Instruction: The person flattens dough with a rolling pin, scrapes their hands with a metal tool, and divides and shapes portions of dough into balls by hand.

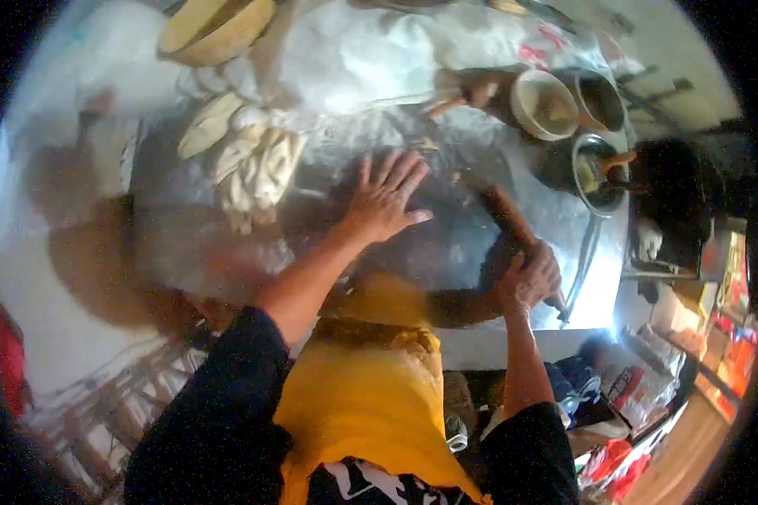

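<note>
My right hand (531, 279) is wrapped around a wooden rolling pin (512, 219), which slants across the right part of the dark, flour-dusted work surface (446, 252). Fingers spread, my left hand (386, 202) is palm down at the middle of that surface; whether it presses on it I cannot tell. Left of it lies a folded bundle of pale dough strips (261, 172). A flat oval piece of dough (210, 126) lies just behind the strips. Loose flour and small scraps are scattered beyond my left fingertips.
White cloth or plastic sacking (358, 59) lies along the back, beside a tan basket-like container (217, 38). At the right stand a pale bowl (520, 108), a dark pot (616, 109) and a metal bowl (583, 192) with a wooden-handled utensil. A yellow apron (358, 396) covers my front.
</note>
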Demonstrator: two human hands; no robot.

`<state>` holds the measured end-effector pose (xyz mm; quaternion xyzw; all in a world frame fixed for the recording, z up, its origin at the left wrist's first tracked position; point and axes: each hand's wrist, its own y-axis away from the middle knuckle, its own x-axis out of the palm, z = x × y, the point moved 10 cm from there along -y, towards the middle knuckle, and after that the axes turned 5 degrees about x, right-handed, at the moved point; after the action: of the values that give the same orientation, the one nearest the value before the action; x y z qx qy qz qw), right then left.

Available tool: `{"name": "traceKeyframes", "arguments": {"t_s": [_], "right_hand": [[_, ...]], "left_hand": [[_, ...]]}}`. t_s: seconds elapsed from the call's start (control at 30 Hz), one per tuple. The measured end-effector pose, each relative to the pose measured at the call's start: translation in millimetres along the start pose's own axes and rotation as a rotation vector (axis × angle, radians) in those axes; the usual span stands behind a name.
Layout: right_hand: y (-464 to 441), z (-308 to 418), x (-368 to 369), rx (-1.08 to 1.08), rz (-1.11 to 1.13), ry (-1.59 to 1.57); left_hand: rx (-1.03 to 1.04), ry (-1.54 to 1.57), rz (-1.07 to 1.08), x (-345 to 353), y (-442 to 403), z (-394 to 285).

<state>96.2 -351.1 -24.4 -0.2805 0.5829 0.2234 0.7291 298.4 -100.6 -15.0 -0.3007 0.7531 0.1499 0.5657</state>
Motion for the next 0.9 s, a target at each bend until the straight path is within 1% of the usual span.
{"name": "traceKeyframes", "arguments": {"t_s": [0.03,0.1,0.13,0.17,0.2,0.27,0.3,0.33,0.37,0.43,0.47,0.5,0.53,0.57,0.6,0.63,0.67,0.73,0.77,0.8,0.87,0.9], "right_hand": [[2.2,4.0,-5.6,-0.001,0.003,-0.052],[-0.1,3.1,-4.7,-0.043,-0.038,-0.053],[5.5,-2.0,-0.2,-0.056,-0.048,-0.028],[4.2,-3.1,0.7,-0.015,-0.01,-0.091],[6.8,-1.4,-0.4,-0.023,0.004,-0.083],[4.5,5.9,-8.2,-0.051,-0.048,-0.031],[3.7,6.7,-9.3,-0.051,-0.035,-0.008],[4.3,7.6,-13.4,-0.053,-0.035,0.004],[5.0,10.0,-14.9,-0.048,-0.021,0.013],[4.5,21.1,-17.8,-0.056,-0.004,0.018],[3.3,20.2,-15.9,0.012,0.07,0.019],[2.0,17.7,-12.6,0.081,0.14,0.02],[0.5,14.8,-8.0,0.073,0.135,0.02],[0.2,10.0,-8.1,0.014,0.048,0.008],[2.2,9.5,-13.2,-0.044,-0.039,-0.008],[2.8,4.7,-9.4,-0.047,-0.039,-0.009],[4.0,6.5,-11.8,-0.068,-0.076,-0.006],[4.7,10.8,-14.1,-0.087,-0.116,-0.012],[3.7,9.2,-14.5,-0.086,-0.097,-0.018],[3.7,6.8,-13.7,-0.082,-0.078,-0.02],[3.6,-1.1,-5.9,-0.065,-0.063,-0.012],[1.4,-5.2,-0.7,-0.056,-0.045,-0.011]], "left_hand": [[-0.03,-0.011,-0.003,-12.2,13.6,8.6],[-0.028,0.033,0.051,-36.1,8.5,31.3],[-0.049,0.078,-0.14,-58.9,17.8,64.4],[-0.112,0.013,-0.281,-84.2,36.1,107.8],[-0.128,-0.252,-0.478,-108.1,64.8,155.6],[-0.65,0.013,-0.458,-141.7,130.3,254.1],[-0.673,-0.133,-0.36,-124.1,163.4,315.5],[-0.692,-0.275,-0.262,-96.8,185.8,359.9],[-0.697,-0.268,-0.263,-105.1,185.1,354.9],[-0.662,0.217,-0.198,-117.9,176.3,339.0],[-0.678,0.368,-0.168,-111.6,176.3,339.8],[-0.63,0.312,-0.109,-124.0,169.8,323.3],[-0.576,0.257,-0.05,-140.7,162.0,305.1],[-0.58,0.261,-0.051,-153.9,162.8,299.0],[-0.53,0.578,-0.099,-159.1,163.6,291.5],[-0.468,0.891,-0.15,-163.2,163.6,286.3],[-0.475,0.887,-0.152,-162.3,175.1,296.8],[-0.595,0.841,0.239,-122.3,204.2,313.9],[-0.674,0.602,0.313,-128.9,201.7,309.1],[-0.667,0.604,0.317,-121.3,188.8,310.5],[-0.52,0.378,-0.148,-146.9,144.1,327.4],[-0.448,0.241,-0.15,-134.2,122.2,330.1]]}}
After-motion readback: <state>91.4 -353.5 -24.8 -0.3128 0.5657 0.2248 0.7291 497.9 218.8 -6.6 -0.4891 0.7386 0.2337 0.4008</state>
